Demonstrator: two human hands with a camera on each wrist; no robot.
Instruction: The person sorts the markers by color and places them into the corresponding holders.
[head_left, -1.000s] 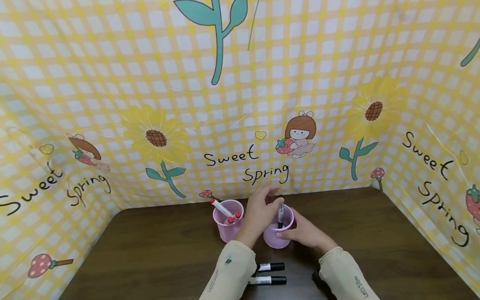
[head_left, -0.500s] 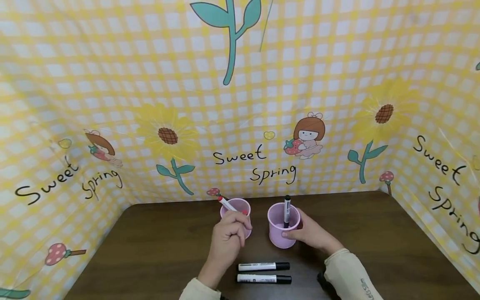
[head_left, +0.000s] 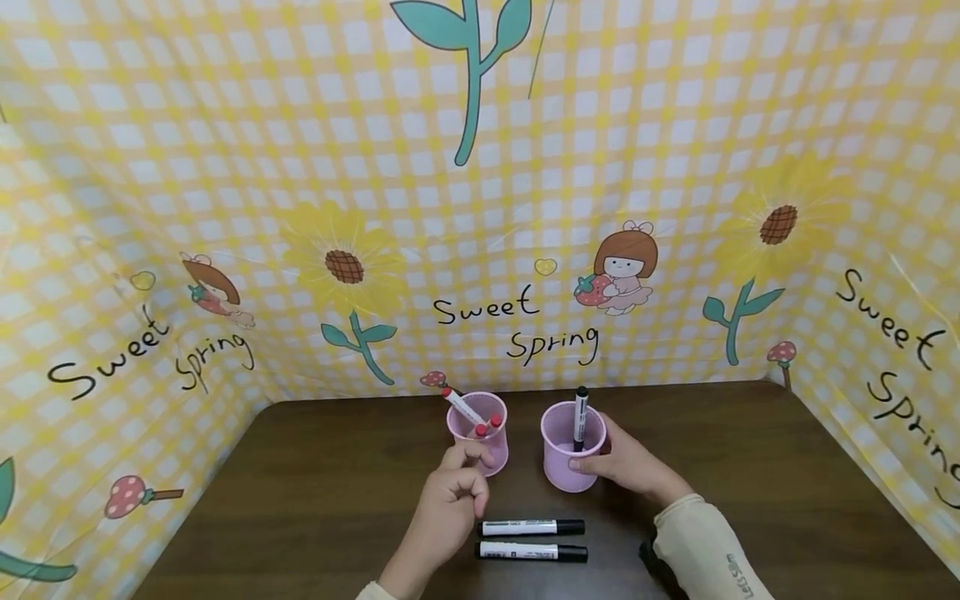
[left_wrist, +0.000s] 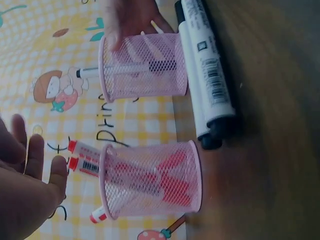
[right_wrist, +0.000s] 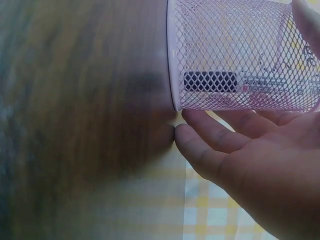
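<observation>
My right hand (head_left: pixel 633 462) holds the right-hand pink mesh pen holder (head_left: pixel 562 473), thumb at the near side just under the rim and fingers along its right side. One black-capped marker (head_left: pixel 581 412) stands in that holder, its lower end showing through the mesh (right_wrist: pixel 210 81) in the right wrist view. Loosely bent and holding nothing, my left hand (head_left: pixel 448 497) hovers in front of the left pink mesh pen holder (head_left: pixel 497 454). Several red-capped markers (head_left: pixel 462 406) lean inside that one. Two black-capped markers (head_left: pixel 525 527) lie side by side just right of my left hand.
Both holders stand near the back of a dark wooden table (head_left: pixel 315 492). A yellow checked cloth (head_left: pixel 480 208) with flower prints rises behind and at both sides. A dark object (head_left: pixel 656 567) shows by the right sleeve (head_left: pixel 708 542).
My left hand has left the black marker standing in the right holder and moved left and toward me. My right hand keeps its hold. The head view has turned slightly left.
</observation>
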